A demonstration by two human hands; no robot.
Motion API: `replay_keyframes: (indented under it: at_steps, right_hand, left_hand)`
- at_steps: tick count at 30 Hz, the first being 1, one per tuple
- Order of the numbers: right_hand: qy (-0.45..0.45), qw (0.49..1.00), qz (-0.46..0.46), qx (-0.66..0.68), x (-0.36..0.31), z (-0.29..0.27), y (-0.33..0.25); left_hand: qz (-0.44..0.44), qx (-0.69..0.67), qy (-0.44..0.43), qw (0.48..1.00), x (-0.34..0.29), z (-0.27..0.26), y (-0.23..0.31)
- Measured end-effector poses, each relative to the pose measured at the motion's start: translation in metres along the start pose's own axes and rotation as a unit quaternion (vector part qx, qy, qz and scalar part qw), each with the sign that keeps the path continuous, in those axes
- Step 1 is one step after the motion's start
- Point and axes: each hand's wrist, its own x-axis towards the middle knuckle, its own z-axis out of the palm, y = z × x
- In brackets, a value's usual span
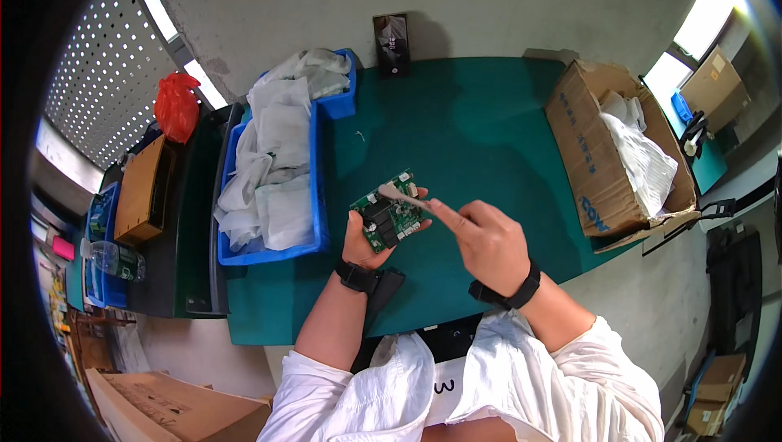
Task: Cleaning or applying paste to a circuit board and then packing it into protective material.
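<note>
A green circuit board (397, 212) with black and white components lies tilted in my left hand (364, 245), whose fingers wrap round its edges from below. My right hand (491, 242) grips a thin stick-like tool, seemingly a small brush (405, 197), with a pale, wide tip. That tip is over the board's upper part; whether it touches the surface is hard to tell. Both wrists wear black bands. Beneath my hands spreads a green table mat (456, 140).
To the left, blue bins (320, 197) hold several pale pouches. An open cardboard box (580, 149) with white packing stands at the right. A phone (392, 44) leans against the back wall. Further left are a red bag (177, 108) and a plastic bottle (118, 260).
</note>
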Motion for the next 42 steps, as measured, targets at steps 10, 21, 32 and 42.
replay_keyframes:
  at_steps: [10,21,32,42]
  right_hand:
    - [0.017,0.999,0.032,0.001,-0.005,0.0,0.016]
    - [-0.005,0.997,0.036,-0.064,-0.005,0.024,0.01]
    - [-0.078,0.996,0.032,-0.009,-0.03,0.022,-0.004]
    - [-0.108,0.977,0.111,0.148,-0.008,0.044,-0.014]
  left_hand:
    - [-0.053,-0.167,0.003,0.984,0.001,0.01,0.004]
    - [-0.024,-0.189,0.075,0.979,0.002,0.016,0.005]
    - [0.024,-0.209,0.072,0.975,0.002,0.006,0.009]
    - [0.065,-0.19,0.096,0.975,0.006,0.009,0.003]
